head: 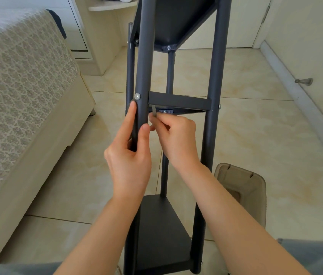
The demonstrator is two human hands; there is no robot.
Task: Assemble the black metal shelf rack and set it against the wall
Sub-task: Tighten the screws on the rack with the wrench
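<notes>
Just beside the quilted bed (17, 76), over glossy marbled floor tiles (255, 126), the matte black tubular shelf rack (212, 76) has the left hand (130, 159) curled round its round front post while the right hand (176, 139) pinches a thin flat grey key (154, 111) under the middle shelf (178, 100).

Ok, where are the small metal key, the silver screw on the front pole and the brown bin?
metal key (154, 111), head view, its upright end.
silver screw (137, 96), head view, its round head.
brown bin (236, 176), head view, its inner wall.
</notes>
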